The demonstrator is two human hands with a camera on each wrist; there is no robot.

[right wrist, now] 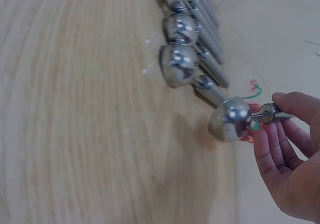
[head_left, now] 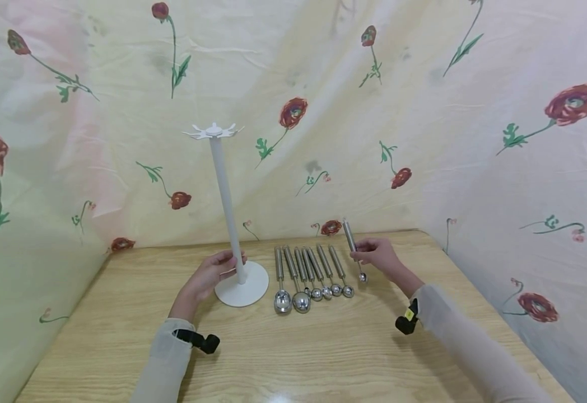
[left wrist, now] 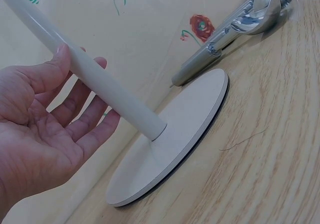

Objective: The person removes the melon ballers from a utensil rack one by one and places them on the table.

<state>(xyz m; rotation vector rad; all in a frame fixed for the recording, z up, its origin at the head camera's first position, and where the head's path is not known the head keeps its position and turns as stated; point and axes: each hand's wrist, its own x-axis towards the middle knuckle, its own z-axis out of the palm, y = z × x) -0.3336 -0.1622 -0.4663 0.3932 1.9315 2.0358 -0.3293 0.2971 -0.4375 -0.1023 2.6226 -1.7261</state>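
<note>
A white stand (head_left: pixel 227 207) rises upright from a round base, with a ring of flat hooks at its top. My left hand (head_left: pixel 209 278) holds its pole low down, thumb on one side and fingers round the other, as the left wrist view shows. At the right, my right hand (head_left: pixel 380 257) pinches a small steel melon baller (right wrist: pixel 231 119) by its handle, bowl pointing down. That melon baller is held just right of a row of steel scoops on the table. The biggest are an oval scoop (head_left: pixel 283 301) and a round scoop (head_left: pixel 301 302) at the row's left.
Several smaller scoops, among them a round-bowled one (head_left: pixel 348 291), lie side by side, handles toward the back. They rest on a wood-grain table (head_left: pixel 283 358). A flowered cloth (head_left: pixel 253 73) hangs close behind the table and along both sides.
</note>
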